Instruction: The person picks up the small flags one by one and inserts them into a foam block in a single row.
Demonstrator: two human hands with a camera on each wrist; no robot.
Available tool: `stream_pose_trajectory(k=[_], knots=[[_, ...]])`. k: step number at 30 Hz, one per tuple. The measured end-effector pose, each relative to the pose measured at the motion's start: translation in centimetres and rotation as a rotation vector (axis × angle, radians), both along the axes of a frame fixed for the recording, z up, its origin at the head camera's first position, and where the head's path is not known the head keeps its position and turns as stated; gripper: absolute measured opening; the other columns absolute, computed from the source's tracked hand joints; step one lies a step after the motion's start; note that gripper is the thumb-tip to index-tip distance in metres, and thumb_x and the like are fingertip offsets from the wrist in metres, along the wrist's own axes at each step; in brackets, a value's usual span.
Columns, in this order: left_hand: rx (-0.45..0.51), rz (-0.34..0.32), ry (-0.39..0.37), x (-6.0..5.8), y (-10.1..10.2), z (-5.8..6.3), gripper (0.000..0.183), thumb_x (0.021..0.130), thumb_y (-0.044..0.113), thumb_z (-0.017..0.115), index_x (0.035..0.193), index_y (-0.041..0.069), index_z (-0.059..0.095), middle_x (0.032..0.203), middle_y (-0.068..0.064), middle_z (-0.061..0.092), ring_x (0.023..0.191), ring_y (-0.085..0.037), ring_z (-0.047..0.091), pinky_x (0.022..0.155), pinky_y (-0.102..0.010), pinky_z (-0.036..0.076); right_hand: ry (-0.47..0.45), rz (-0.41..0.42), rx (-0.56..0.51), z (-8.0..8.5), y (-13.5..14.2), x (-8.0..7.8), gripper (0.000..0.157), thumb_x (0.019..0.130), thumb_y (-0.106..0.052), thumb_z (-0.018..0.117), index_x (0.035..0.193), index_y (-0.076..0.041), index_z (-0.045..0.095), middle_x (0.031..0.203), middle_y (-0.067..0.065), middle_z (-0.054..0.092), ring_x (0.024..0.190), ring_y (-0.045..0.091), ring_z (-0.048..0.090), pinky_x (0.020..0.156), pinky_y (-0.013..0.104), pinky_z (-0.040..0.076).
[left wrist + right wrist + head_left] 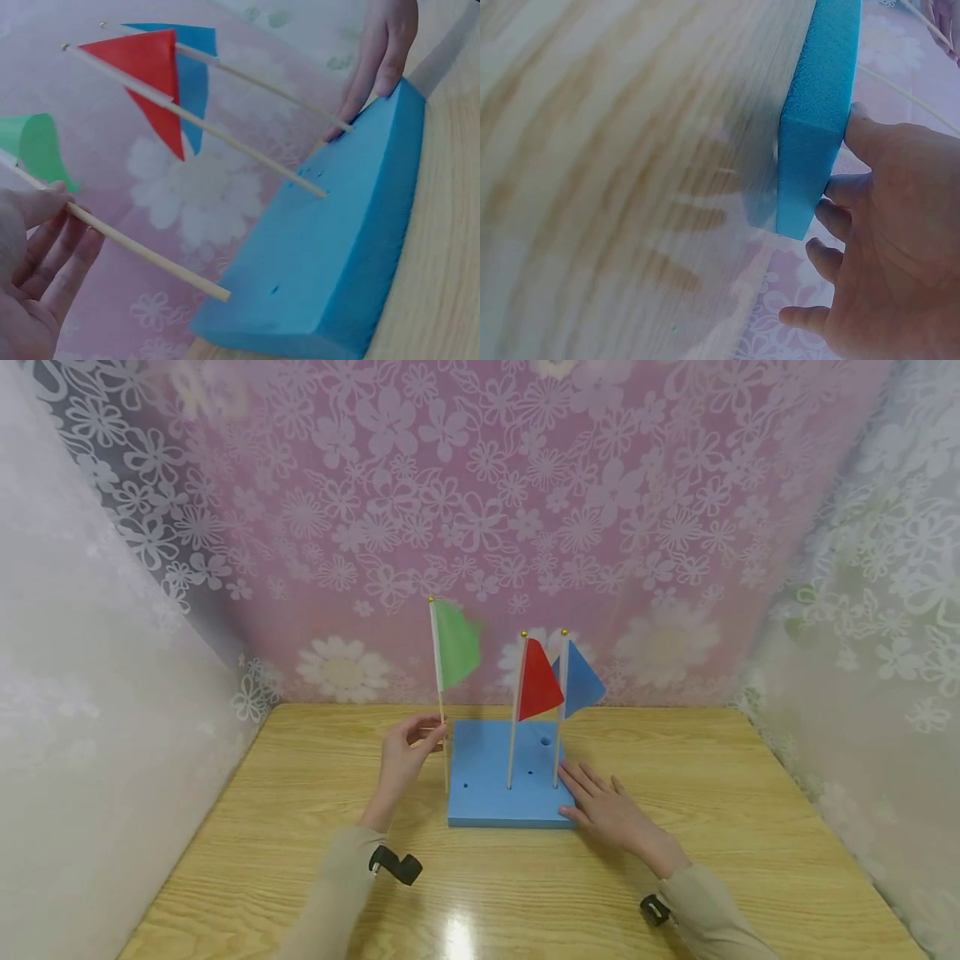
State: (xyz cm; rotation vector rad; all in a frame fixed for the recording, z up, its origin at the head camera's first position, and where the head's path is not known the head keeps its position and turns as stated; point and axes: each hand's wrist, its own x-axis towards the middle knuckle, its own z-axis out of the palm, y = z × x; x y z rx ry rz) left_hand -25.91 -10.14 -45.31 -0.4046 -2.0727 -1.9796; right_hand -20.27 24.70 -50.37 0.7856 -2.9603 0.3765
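Note:
A green flag (456, 647) on a thin wooden stick is pinched between the thumb and fingers of my left hand (405, 753). The stick's lower end (217, 291) is free, near the left edge of a blue foam block (480, 806) and close to a small hole (274, 289). Upright in the block stand a red flag (536, 681) and, to its right, a blue flag (581, 681). My right hand (615, 814) lies against the block's right edge, its fingers extended and touching it. In the right wrist view, the fingertips (847, 191) meet the block's side.
The block rests on a wood-grain table (337, 902). Other holes show in its top, including a larger one (545, 742) near the back right. Flower-patterned fabric (487, 485) stands behind the table and on both sides.

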Motion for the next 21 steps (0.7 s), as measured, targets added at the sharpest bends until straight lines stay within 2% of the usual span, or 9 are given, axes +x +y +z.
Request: stream_pose_trajectory(k=[2, 6, 9, 13, 17, 21], knots=[[0.028, 0.006, 0.036, 0.2, 0.9, 0.0, 0.022, 0.094, -0.004, 0.068, 0.114, -0.012, 0.067, 0.107, -0.033, 0.067, 0.092, -0.048, 0.068, 0.077, -0.049, 0.061, 0.011, 0.013, -0.019, 0.1, 0.0, 0.1, 0.067, 0.106, -0.047, 0.048, 0.158, -0.006, 0.035, 0.162, 0.016, 0.033, 0.148, 0.044, 0.029, 0.106, 0.079, 0.025], [0.059, 0.025, 0.080, 1.3, 2.2, 0.5, 0.016, 0.092, -0.007, 0.068, 0.108, -0.011, 0.068, 0.101, -0.030, 0.068, 0.089, -0.050, 0.067, 0.076, -0.048, 0.062, 0.013, 0.024, -0.047, 0.4, -0.1, 0.3, 0.066, 0.105, -0.043, 0.052, 0.157, -0.005, 0.037, 0.161, 0.018, 0.035, 0.146, 0.045, 0.031, 0.104, 0.080, 0.025], [0.061, 0.042, 0.092, 2.0, 2.8, 0.7, 0.017, 0.092, -0.004, 0.070, 0.107, -0.011, 0.068, 0.101, -0.027, 0.069, 0.088, -0.041, 0.070, 0.076, -0.045, 0.062, -0.005, 0.010, -0.026, 0.7, -0.3, 0.5, 0.066, 0.105, -0.042, 0.052, 0.156, -0.004, 0.037, 0.161, 0.018, 0.034, 0.147, 0.046, 0.030, 0.106, 0.079, 0.025], [0.036, 0.058, 0.104, 2.1, 3.2, 0.2, 0.019, 0.093, -0.002, 0.070, 0.108, -0.012, 0.068, 0.104, -0.027, 0.070, 0.088, -0.033, 0.072, 0.076, -0.045, 0.062, -0.036, -0.004, -0.007, 0.9, -0.5, 0.5, 0.066, 0.105, -0.041, 0.052, 0.157, -0.004, 0.035, 0.162, 0.018, 0.032, 0.148, 0.045, 0.028, 0.108, 0.078, 0.024], [0.045, 0.056, 0.096, 2.1, 3.3, 0.1, 0.016, 0.093, -0.003, 0.070, 0.107, -0.011, 0.069, 0.104, -0.026, 0.071, 0.090, -0.042, 0.070, 0.077, -0.046, 0.062, -0.023, 0.001, -0.014, 0.9, -0.5, 0.5, 0.065, 0.105, -0.039, 0.053, 0.157, -0.004, 0.036, 0.162, 0.018, 0.033, 0.148, 0.044, 0.029, 0.107, 0.079, 0.024], [0.029, 0.051, 0.088, 2.1, 3.6, 0.1, 0.017, 0.093, -0.003, 0.070, 0.108, -0.012, 0.068, 0.104, -0.025, 0.071, 0.092, -0.046, 0.069, 0.077, -0.047, 0.062, 0.018, 0.018, -0.014, 0.7, -0.2, 0.4, 0.065, 0.105, -0.041, 0.053, 0.156, -0.004, 0.037, 0.161, 0.018, 0.035, 0.146, 0.045, 0.031, 0.104, 0.080, 0.027]])
